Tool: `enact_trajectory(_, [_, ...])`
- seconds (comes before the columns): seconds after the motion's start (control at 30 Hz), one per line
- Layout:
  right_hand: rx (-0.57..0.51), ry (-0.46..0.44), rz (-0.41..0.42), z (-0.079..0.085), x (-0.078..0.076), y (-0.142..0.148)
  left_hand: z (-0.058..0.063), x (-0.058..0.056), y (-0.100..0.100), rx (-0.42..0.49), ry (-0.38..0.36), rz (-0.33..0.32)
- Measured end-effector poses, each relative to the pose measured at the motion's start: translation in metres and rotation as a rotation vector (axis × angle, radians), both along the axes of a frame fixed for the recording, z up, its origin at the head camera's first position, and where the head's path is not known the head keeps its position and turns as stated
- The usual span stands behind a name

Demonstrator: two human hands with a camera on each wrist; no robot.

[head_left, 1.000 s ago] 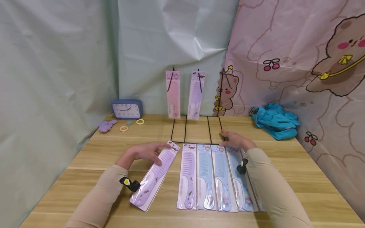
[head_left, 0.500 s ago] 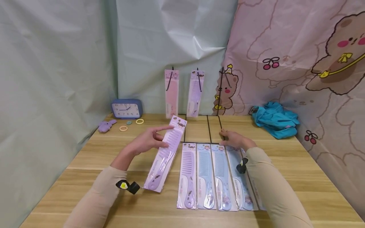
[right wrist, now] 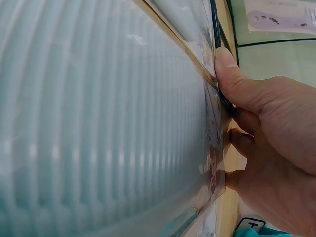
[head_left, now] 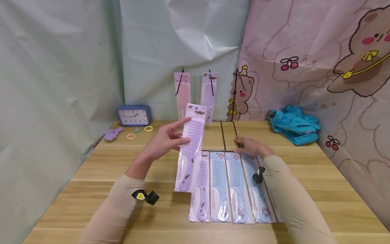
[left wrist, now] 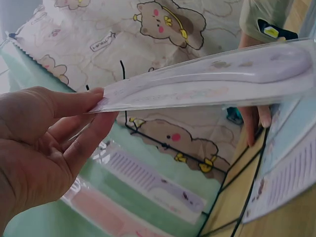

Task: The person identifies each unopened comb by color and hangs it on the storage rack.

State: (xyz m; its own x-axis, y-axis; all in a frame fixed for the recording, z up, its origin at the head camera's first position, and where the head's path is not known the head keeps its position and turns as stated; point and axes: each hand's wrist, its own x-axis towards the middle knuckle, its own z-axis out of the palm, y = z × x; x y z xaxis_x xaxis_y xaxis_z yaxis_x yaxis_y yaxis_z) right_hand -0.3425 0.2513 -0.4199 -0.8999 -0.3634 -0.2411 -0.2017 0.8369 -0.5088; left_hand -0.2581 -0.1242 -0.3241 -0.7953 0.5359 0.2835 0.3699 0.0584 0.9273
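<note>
My left hand [head_left: 164, 140] pinches a purple comb in a clear packet [head_left: 192, 147] by its edge, thumb and fingers near the upper half. The packet is raised above the table and overlaps a second purple comb [head_left: 201, 203] lying there. In the left wrist view the packaged comb [left wrist: 212, 79] points away from the thumb. My right hand [head_left: 253, 148] grips the base of a black wire rack [head_left: 223, 135] at its front right, thumb on the wire. On the rack's hooks hang a packaged pink comb [head_left: 182, 91] and a packaged purple comb [head_left: 208, 93].
Several packaged blue combs [head_left: 220, 189] lie in a row before the rack, partly under my right arm. At the back left stand a blue clock [head_left: 134, 115], a purple toy [head_left: 112, 134] and small rings [head_left: 131, 136]. A turquoise cloth bundle [head_left: 294, 125] lies back right.
My left hand has lifted the packaged purple comb off the table, carrying it forward and right, and turned it more upright. My right hand has stayed at the rack's base.
</note>
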Motion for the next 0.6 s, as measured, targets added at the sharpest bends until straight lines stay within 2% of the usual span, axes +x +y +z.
enact_trajectory(0.17, [-0.014,-0.031,-0.026,0.001,0.0,0.001,0.008,-0.001,0.016,0.058,0.022,-0.045])
enact_trajectory(0.4, [0.009,-0.008,0.006,0.002,-0.002,0.002,0.014,-0.008,0.04,0.132,0.017,-0.062])
enact_trajectory(0.6, [0.01,-0.003,0.024,0.001,-0.003,0.002,0.013,-0.016,0.054,0.14,0.02,-0.034])
